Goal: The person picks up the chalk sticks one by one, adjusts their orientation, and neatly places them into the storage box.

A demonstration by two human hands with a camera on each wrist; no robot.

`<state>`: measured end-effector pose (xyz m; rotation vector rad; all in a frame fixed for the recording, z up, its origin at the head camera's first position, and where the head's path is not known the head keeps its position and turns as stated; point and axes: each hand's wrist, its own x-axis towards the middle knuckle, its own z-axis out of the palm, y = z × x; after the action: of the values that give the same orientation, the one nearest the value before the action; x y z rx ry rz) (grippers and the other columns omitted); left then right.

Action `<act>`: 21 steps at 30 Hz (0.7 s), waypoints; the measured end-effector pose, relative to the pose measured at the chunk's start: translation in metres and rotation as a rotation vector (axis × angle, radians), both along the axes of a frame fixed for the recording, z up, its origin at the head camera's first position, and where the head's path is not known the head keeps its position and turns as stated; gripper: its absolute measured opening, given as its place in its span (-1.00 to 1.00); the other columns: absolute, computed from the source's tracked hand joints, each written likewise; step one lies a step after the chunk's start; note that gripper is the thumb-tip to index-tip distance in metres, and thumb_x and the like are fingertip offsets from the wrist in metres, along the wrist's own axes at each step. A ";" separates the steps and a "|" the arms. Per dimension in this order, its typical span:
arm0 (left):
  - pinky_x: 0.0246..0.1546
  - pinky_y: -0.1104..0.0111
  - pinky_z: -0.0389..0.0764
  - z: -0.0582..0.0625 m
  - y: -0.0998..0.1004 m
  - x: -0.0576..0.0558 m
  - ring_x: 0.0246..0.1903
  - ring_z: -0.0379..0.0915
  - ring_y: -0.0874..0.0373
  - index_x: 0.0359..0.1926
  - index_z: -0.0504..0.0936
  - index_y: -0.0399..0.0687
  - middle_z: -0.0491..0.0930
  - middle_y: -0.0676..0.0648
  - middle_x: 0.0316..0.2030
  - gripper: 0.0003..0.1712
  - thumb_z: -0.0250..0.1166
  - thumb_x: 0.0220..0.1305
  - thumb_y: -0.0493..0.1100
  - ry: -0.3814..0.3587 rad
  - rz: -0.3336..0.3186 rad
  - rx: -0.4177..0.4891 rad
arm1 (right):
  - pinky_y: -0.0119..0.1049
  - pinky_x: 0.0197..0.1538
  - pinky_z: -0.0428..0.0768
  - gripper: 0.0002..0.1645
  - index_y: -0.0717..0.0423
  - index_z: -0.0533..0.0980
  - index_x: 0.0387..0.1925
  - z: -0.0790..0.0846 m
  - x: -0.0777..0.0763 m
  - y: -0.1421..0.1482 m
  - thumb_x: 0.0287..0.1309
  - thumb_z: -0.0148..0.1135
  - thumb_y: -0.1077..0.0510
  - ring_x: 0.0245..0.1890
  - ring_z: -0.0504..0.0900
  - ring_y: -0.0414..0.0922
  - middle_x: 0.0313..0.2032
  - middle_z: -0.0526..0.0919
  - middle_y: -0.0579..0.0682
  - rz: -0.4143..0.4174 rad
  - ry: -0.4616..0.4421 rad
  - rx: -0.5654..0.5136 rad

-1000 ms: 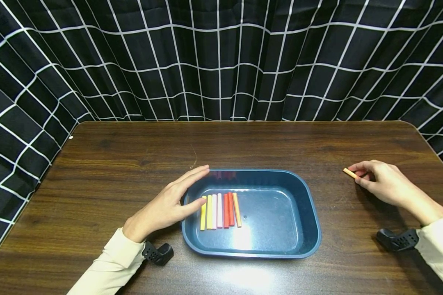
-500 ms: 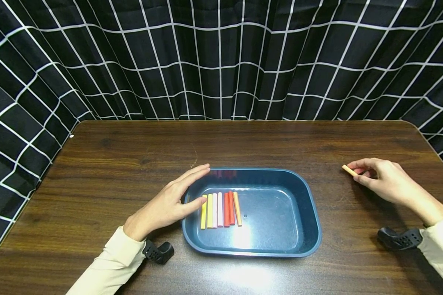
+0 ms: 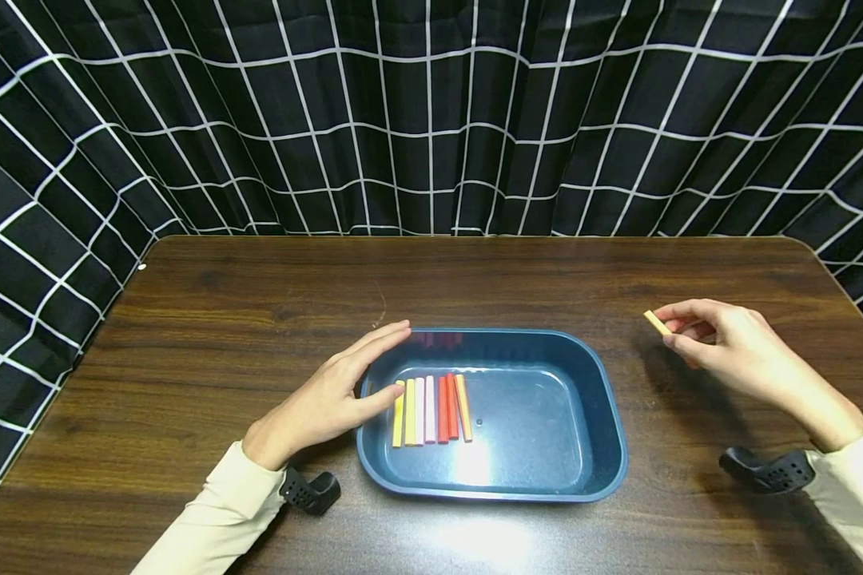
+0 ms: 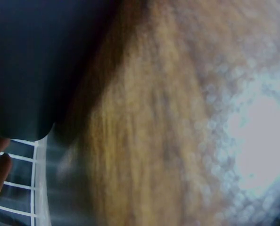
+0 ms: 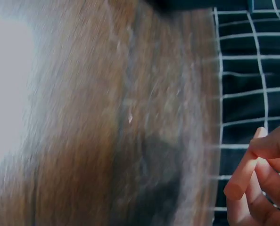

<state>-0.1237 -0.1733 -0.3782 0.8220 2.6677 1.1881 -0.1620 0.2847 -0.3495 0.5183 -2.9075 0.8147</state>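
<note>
Between thumb and fingers my right hand (image 3: 726, 339) pinches a pale orange chalk stick (image 3: 658, 323), held above the table to the right of the tray. The same chalk stick (image 5: 241, 179) shows in the right wrist view, tilted, with one end facing the camera. On the left rim of the blue plastic tray (image 3: 611, 435) rests my left hand (image 3: 331, 399), its fingers extended and the thumb reaching over the inside. A row of chalk sticks lies in the tray's left half: yellow (image 3: 410, 411), pale pink (image 3: 429, 409), red (image 3: 442, 409) and one light orange stick (image 3: 463, 407).
A brown wood-grain table (image 3: 259, 295) carries the tray. Behind and to the left hangs a black curtain with white grid lines (image 3: 431, 120). A small white bit (image 3: 141, 267) sits at the table's left edge. Black straps (image 3: 767, 471) circle both wrists.
My right hand has lifted the orange chalk stick from the table and moved slightly left and away from me. My left hand stays at the tray, and the row of chalk is unchanged.
</note>
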 end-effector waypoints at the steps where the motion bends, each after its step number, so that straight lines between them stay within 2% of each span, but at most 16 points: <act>1: 0.49 0.08 0.17 0.000 0.000 0.000 0.51 0.05 0.13 0.49 0.24 0.19 0.15 0.10 0.52 -0.26 0.28 0.34 -0.02 -0.004 0.002 -0.001 | -0.59 -0.52 0.42 -0.71 0.35 0.60 -0.07 0.001 0.001 -0.002 0.13 0.28 0.41 -0.53 0.46 -0.52 -0.47 0.66 -0.02 0.005 -0.002 -0.007; 8: 0.49 0.06 0.18 0.000 0.000 0.000 0.51 0.05 0.12 0.49 0.23 0.20 0.14 0.11 0.52 -0.26 0.28 0.34 -0.02 -0.024 0.006 -0.001 | -0.57 -0.49 0.41 -0.71 0.29 0.58 -0.03 0.009 0.005 -0.013 0.18 0.28 0.38 -0.58 0.50 -0.40 -0.57 0.59 -0.13 0.024 -0.025 -0.057; 13: 0.48 0.05 0.18 0.000 0.000 0.001 0.52 0.05 0.11 0.49 0.23 0.19 0.14 0.10 0.52 -0.26 0.28 0.35 -0.02 -0.030 0.005 0.001 | -0.59 -0.46 0.43 -0.69 0.28 0.58 -0.02 0.012 0.008 -0.020 0.18 0.28 0.39 -0.58 0.53 -0.36 -0.53 0.62 -0.09 0.039 -0.031 -0.093; 21: 0.49 0.05 0.17 0.001 0.000 0.001 0.52 0.04 0.12 0.49 0.23 0.17 0.14 0.11 0.52 -0.26 0.28 0.35 -0.01 -0.032 0.009 -0.003 | -0.58 -0.45 0.46 -0.68 0.25 0.58 0.00 0.018 0.012 -0.030 0.18 0.28 0.38 -0.55 0.55 -0.37 -0.49 0.63 -0.17 0.044 -0.041 -0.117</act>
<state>-0.1231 -0.1729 -0.3774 0.7840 2.6501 1.1885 -0.1498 0.2543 -0.3311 0.5633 -2.8719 1.0054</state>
